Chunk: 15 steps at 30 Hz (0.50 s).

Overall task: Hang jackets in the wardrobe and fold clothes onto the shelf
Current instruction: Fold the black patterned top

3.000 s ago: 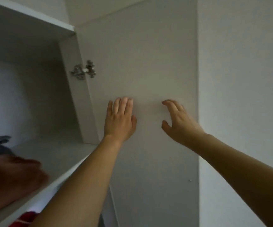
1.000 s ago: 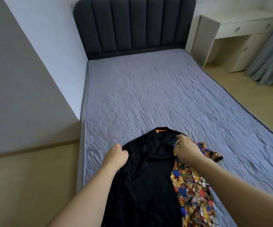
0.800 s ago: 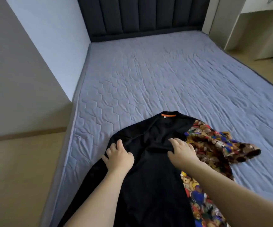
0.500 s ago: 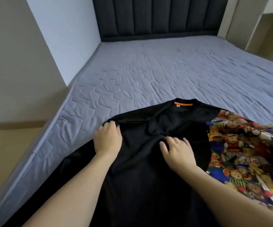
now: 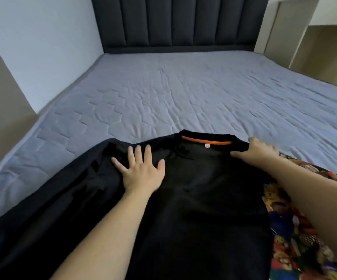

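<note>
A black top (image 5: 193,199) with an orange strip inside its collar lies spread on the near part of the bed, one sleeve trailing to the lower left. My left hand (image 5: 141,170) presses flat on its left shoulder area, fingers straight and spread. My right hand (image 5: 258,149) rests on the right shoulder by the collar, its fingertips over the garment's edge; a firm grip does not show. A colourful teddy-bear print garment (image 5: 296,239) lies partly under the black top at the right, with my right forearm across it.
The grey quilted mattress (image 5: 183,98) stretches ahead to a dark padded headboard (image 5: 173,23). A pale wall runs along the left. A white desk unit (image 5: 305,27) stands at the far right beside the bed.
My view turned from the wardrobe door to the bed. Both hands slid outward across the black top, the left flattening near the left shoulder, the right reaching the right shoulder. The view moved closer.
</note>
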Tool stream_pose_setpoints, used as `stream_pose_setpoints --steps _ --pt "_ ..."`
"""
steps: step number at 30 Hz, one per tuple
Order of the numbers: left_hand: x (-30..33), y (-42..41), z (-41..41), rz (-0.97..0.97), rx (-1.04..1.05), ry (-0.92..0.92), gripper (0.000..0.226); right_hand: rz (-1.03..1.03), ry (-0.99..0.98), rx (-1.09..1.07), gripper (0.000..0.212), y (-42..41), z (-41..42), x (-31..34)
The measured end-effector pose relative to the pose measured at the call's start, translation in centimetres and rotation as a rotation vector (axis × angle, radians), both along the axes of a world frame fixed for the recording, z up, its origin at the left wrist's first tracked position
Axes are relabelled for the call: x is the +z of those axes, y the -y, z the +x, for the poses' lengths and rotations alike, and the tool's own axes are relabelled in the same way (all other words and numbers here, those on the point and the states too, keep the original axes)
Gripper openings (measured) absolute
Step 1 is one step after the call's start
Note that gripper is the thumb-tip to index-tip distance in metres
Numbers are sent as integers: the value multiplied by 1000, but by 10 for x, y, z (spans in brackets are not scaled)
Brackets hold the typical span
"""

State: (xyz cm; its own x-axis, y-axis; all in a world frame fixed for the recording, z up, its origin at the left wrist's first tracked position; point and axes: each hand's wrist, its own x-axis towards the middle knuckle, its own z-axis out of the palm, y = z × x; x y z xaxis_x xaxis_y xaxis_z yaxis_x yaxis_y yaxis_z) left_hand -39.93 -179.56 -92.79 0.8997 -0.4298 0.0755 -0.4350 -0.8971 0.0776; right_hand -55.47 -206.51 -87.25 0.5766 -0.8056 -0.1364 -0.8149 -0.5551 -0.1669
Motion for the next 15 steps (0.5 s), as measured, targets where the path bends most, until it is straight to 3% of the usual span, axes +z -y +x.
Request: stream_pose_setpoints --steps 2,3,6,8,12,15 --pt "1 5 18 9 9 45 64 -146 -20 157 54 8 3 -13" --pt "8 10 27 -3 4 97 55 -238 71 255 41 8 6 -15" --pt "38 45 59 -195 30 253 38 -573 405 356 31 28 29 13" --pt "53 66 83 -353 103 295 38 -691 500 372 30 45 50 29" --pt "11 85 106 -91 171 336 31 -640 382 312 38 61 83 -35" --pt "-5 94 114 -5 90 421 24 -554 442 197 43 68 90 -67"
